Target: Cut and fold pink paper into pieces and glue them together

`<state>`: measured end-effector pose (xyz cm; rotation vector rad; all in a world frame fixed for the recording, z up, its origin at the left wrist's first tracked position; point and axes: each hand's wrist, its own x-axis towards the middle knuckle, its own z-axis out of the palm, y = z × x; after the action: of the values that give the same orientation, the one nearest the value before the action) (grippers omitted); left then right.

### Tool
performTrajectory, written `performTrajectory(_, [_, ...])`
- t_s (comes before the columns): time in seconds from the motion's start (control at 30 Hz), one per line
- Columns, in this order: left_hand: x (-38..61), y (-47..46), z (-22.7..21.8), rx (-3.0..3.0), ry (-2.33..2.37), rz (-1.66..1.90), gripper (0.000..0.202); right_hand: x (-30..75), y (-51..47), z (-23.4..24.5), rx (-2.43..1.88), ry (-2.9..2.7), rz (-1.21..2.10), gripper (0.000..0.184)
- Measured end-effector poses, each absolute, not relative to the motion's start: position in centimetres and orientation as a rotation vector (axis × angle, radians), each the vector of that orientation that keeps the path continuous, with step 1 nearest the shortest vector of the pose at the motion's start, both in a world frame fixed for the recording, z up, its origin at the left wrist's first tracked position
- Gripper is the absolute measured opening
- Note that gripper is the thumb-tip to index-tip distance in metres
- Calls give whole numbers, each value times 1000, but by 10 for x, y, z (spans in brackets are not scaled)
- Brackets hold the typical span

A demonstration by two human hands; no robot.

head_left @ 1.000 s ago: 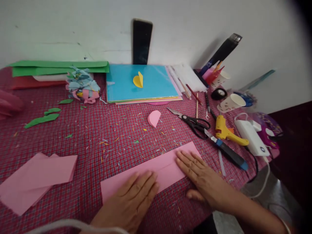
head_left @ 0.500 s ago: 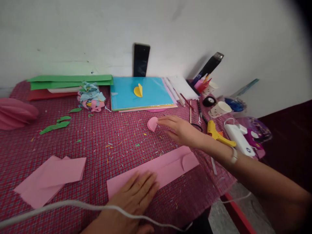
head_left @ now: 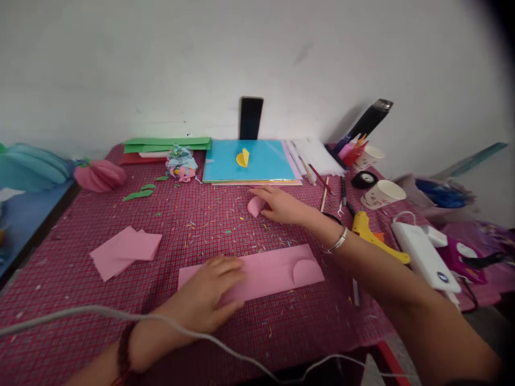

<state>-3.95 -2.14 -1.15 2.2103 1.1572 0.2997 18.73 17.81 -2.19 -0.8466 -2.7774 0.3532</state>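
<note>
On the checked cloth [head_left: 306,321] | pink strip [head_left: 269,273]: near side, left hand [head_left: 205,292] spread over it, clasping nothing | small pink piece [head_left: 255,207]: beyond strip, at right hand [head_left: 281,205]; cannot tell whether pinched | judgement: handle by edge, left palm light, avoid creasing.

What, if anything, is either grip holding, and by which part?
The right grip is at the right side of the small pink piece; whether it pinches cannot be told. The left grip lies over the pink strip, showing no clear hold.
</note>
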Motion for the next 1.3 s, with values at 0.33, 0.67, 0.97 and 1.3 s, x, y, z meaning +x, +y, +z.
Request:
performTrajectory(0.33, [8, 35, -7, 1301, 1476, 1028, 15, 201, 155, -6, -803, -2574, 329, 15])
performTrajectory(0.67, [33, 21, -1, 844, 1222, 1008, 33, 221, 81, 2, -552, -2284, 317, 19])
performTrajectory(0.97, [22, 22, -4, 1205, 1422, 982, 25, 222, 77, -1, -827, -1860, 1409, 22])
performTrajectory(1.3, [15, 28, -25, 980, 1337, 1106, 25, 213, 77, -19, -1006, -1700, 1539, 23])
